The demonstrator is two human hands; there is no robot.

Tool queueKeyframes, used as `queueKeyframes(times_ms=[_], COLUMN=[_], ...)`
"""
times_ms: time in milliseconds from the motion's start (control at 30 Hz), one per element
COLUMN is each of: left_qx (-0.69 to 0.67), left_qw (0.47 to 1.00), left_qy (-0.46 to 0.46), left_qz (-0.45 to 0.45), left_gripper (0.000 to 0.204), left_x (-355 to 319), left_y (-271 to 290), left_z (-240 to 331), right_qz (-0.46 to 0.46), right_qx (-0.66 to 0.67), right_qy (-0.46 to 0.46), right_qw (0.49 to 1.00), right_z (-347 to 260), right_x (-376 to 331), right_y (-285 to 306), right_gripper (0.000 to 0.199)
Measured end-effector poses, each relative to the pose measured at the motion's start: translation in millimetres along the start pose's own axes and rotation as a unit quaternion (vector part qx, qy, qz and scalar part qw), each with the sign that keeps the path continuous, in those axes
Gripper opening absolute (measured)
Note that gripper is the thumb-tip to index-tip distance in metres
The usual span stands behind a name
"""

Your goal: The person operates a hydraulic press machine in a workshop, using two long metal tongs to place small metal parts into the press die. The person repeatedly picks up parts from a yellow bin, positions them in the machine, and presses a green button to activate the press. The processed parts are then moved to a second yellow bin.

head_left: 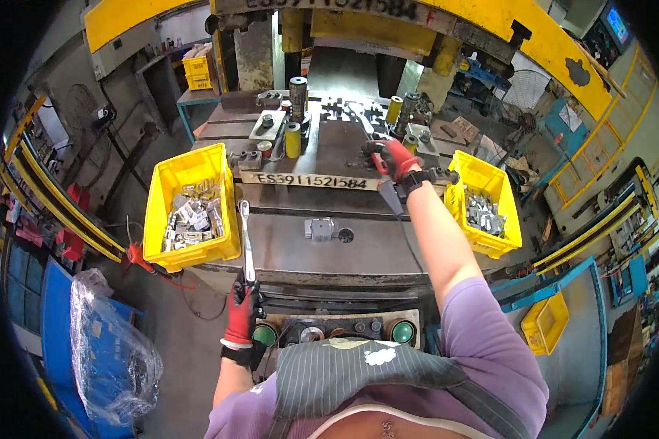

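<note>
My left hand, in a red and black glove, is closed around a long silver hand tool with a rounded head, held upright beside the left yellow bin. My right hand, gloved alike, reaches over the front of the press die. Its fingers are closed on a slender silver tool that points away into the die; its exact kind is hard to make out. A small grey metal part lies on the press bed between my arms.
Small metal pieces fill part of the left bin; similar parts lie in the right yellow bin. Guide posts rise from the die beneath the yellow press frame. Green buttons sit on the panel near my body.
</note>
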State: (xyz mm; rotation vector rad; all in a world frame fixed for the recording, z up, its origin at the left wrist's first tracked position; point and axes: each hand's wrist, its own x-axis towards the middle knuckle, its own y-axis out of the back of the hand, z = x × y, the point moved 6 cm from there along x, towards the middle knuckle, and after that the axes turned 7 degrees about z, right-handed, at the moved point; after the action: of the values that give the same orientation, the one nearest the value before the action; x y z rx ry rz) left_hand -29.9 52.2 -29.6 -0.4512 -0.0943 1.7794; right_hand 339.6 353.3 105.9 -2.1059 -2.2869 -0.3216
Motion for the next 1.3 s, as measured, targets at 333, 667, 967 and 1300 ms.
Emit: queueKeyframes(times_ms=[333, 667, 967, 1300], left_qx=[0.028, -0.035, 0.117, 0.254], left_qw=[0.998, 0.982, 0.948, 0.939], left_qy=[-0.048, -0.138, -0.078, 0.230], left_qz=[0.016, 0.124, 0.284, -0.039], left_gripper=[0.021, 0.030, 0.043, 0.019], left_x=[-3.4, -0.2, -66.5, -13.1], left_y=[-8.4, 52.6, 223.9, 184.7], left_z=[14.5, 10.6, -61.8, -189.7], right_qz=[0.076, 0.170, 0.250, 0.242], right_qx=[0.427, 0.155, -0.211, -0.155], right_qy=[-0.217, 0.111, -0.086, -0.407], right_qw=[0.875, 0.967, 0.941, 0.867], right_z=[11.6, 8.2, 90.2, 320.7], right_x=[11.8, -74.6, -419.4, -549.8], right_y=[-50.1, 1.0, 51.7, 79.3], right_gripper=[0.030, 0.017, 0.032, 0.064])
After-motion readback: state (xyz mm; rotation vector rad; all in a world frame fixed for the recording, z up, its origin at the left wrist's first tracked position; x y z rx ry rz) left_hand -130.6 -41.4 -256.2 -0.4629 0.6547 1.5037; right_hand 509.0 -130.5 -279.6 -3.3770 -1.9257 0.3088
